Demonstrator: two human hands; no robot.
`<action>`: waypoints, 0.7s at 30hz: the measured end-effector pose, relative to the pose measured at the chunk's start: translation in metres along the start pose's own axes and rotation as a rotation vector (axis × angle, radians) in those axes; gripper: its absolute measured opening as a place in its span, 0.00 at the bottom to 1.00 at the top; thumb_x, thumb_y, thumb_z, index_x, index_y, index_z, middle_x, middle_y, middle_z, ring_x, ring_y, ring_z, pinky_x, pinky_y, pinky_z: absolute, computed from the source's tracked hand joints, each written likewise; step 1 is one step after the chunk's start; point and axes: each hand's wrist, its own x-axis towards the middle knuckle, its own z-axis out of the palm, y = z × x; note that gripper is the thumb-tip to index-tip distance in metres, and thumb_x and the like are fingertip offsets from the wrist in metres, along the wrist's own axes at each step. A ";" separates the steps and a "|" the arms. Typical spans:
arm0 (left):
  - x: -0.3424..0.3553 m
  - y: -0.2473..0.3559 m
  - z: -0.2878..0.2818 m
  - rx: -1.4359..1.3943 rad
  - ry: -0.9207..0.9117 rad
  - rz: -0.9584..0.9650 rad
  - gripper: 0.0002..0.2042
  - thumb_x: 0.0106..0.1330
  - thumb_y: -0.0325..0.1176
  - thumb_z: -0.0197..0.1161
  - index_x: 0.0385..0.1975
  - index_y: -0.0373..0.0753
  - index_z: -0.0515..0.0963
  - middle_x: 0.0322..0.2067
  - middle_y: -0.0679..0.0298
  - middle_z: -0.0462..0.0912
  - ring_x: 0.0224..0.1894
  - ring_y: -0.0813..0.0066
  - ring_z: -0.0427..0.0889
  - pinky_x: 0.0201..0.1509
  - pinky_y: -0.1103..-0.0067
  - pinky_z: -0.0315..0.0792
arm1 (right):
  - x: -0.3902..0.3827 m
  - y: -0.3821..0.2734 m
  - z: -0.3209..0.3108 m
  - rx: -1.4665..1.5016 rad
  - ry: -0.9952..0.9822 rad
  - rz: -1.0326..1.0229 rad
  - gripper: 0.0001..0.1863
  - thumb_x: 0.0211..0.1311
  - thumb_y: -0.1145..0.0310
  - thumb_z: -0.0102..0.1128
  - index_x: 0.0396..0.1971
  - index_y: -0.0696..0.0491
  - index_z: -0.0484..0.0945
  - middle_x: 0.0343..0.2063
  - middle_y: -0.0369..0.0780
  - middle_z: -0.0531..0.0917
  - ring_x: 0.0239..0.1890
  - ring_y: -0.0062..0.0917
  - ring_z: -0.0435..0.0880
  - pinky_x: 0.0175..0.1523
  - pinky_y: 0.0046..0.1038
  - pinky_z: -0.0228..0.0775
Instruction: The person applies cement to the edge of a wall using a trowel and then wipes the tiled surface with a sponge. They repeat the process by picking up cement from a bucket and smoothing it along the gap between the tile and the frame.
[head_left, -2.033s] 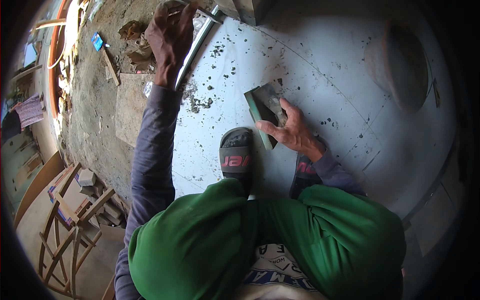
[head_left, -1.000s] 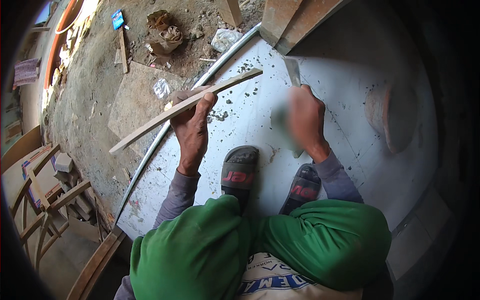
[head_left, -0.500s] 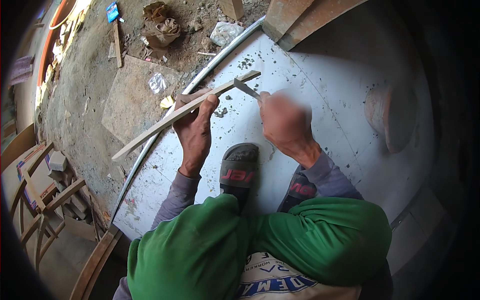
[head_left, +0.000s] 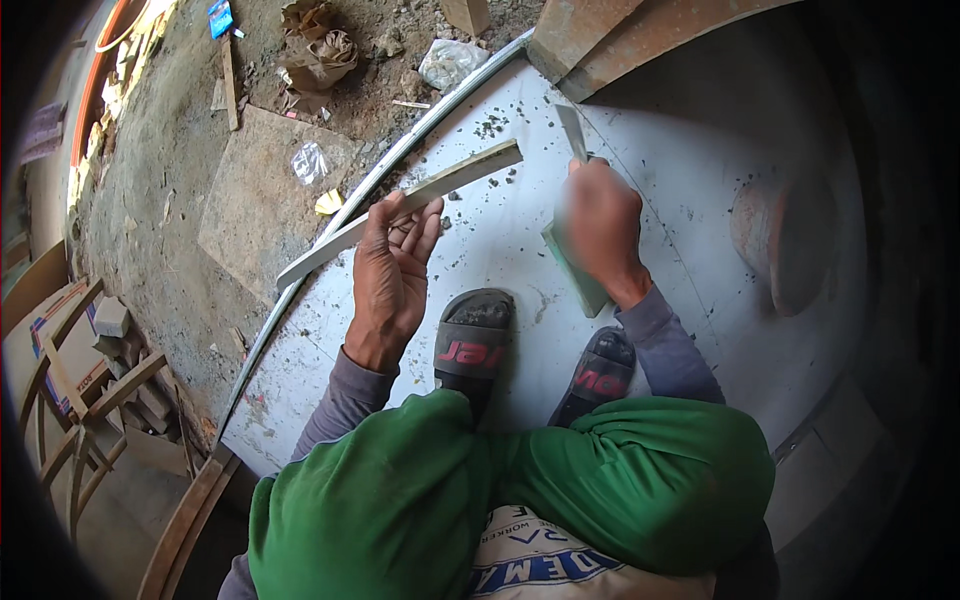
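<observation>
My left hand (head_left: 392, 270) grips a long thin wooden strip (head_left: 460, 172) that slants from lower left up to the right above a pale round board (head_left: 500, 260). My right hand (head_left: 598, 226), blurred, is closed around a flat metal blade tool (head_left: 572, 130) whose tip points up and away. A small green block (head_left: 580, 285) lies on the board right under that hand. I squat on the board with both sandalled feet (head_left: 475, 335) planted on it, green trousers at the bottom of the view.
Dirt ground with paper scraps (head_left: 325, 55), a plastic bag (head_left: 450, 60), a flat stone slab (head_left: 262, 195) and a stick lies left of the board. Curved wooden frames (head_left: 90, 400) are stacked at lower left. Brown boards (head_left: 620, 35) lean at the top. A round clay-coloured object (head_left: 785, 240) sits right.
My left hand took the strip from the ground and brought it over the board. My right hand left the green block, scraped at the strip's end, then moved right and up with the blade.
</observation>
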 end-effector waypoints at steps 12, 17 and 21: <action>0.023 0.037 -0.041 -0.038 0.085 0.223 0.18 0.72 0.36 0.67 0.51 0.29 0.72 0.50 0.49 0.78 0.56 0.60 0.83 0.62 0.77 0.83 | 0.097 -0.015 0.088 1.005 -0.695 0.424 0.26 0.76 0.49 0.52 0.39 0.63 0.76 0.25 0.42 0.80 0.18 0.19 0.77 0.22 0.25 0.73; 0.027 0.043 -0.041 -0.088 0.121 0.212 0.19 0.71 0.34 0.67 0.51 0.26 0.71 0.50 0.48 0.77 0.56 0.59 0.84 0.63 0.76 0.83 | 0.061 -0.012 0.077 0.733 -0.736 0.680 0.20 0.76 0.58 0.49 0.39 0.64 0.76 0.25 0.47 0.81 0.18 0.29 0.79 0.22 0.30 0.72; 0.035 0.037 -0.028 -0.186 0.166 0.114 0.18 0.71 0.34 0.67 0.49 0.27 0.70 0.50 0.50 0.76 0.56 0.56 0.83 0.67 0.75 0.81 | 0.022 -0.031 0.063 0.324 -0.114 -0.256 0.06 0.72 0.71 0.59 0.38 0.57 0.73 0.27 0.49 0.80 0.23 0.46 0.81 0.26 0.40 0.73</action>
